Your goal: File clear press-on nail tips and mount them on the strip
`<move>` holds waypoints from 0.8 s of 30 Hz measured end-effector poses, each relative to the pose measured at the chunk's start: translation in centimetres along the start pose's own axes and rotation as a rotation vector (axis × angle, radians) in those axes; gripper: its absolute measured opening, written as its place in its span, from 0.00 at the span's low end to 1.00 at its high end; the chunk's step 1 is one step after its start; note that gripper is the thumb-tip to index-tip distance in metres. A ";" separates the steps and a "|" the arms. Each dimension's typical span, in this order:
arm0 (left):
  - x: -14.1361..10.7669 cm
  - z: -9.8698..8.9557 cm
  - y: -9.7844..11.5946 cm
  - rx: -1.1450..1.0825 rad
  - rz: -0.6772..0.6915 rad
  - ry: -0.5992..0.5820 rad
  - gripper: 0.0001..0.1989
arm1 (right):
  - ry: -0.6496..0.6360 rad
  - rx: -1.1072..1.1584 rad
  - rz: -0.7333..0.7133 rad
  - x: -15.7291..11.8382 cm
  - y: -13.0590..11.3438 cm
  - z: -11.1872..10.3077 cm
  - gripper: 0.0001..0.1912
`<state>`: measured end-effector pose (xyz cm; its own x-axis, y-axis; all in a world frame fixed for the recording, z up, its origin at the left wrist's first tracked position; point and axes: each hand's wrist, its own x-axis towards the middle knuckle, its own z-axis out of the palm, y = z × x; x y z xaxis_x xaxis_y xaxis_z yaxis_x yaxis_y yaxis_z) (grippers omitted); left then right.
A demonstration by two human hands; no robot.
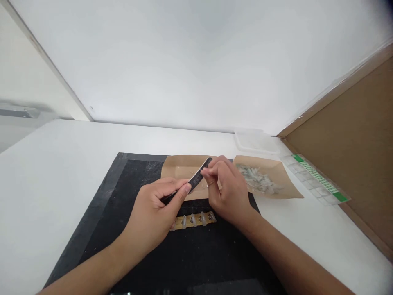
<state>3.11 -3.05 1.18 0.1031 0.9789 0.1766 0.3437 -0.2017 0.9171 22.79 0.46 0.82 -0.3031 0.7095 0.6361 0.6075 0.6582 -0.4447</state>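
My left hand (156, 205) is closed around the lower end of a dark nail file (196, 178), which slants up to the right and bends slightly. At the file's upper end, my right hand (229, 188) is pinched, its fingertips against the file's face. Whatever small piece it pinches is mostly hidden by the fingers. Just below the hands lies a yellowish strip (196, 221) with several clear nail tips standing on it in a row; my left hand covers its left end. Behind the hands a brown paper sheet (175, 168) carries small pale bits.
A black mat (123, 192) lies under the work on a white table. To the right, a second brown paper (288, 186) holds a pile of clear nail tips (262, 180). Beyond are a compartment box (317, 180) with green labels, a clear tray (256, 141) and a brown side panel (353, 139).
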 end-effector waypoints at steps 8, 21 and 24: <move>0.0 0.0 0.0 -0.043 -0.038 0.017 0.11 | 0.037 -0.096 -0.023 0.0 0.0 0.2 0.13; -0.1 0.0 0.0 -0.114 -0.075 0.017 0.13 | 0.075 -0.108 -0.008 0.2 -0.1 0.2 0.13; -0.1 0.1 0.1 -0.123 -0.083 0.020 0.12 | -0.005 -0.069 -0.035 0.2 -0.3 0.3 0.13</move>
<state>3.24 -3.17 1.18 0.0597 0.9927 0.1043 0.2327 -0.1155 0.9657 22.37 0.47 0.88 -0.3284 0.6877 0.6475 0.6453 0.6639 -0.3779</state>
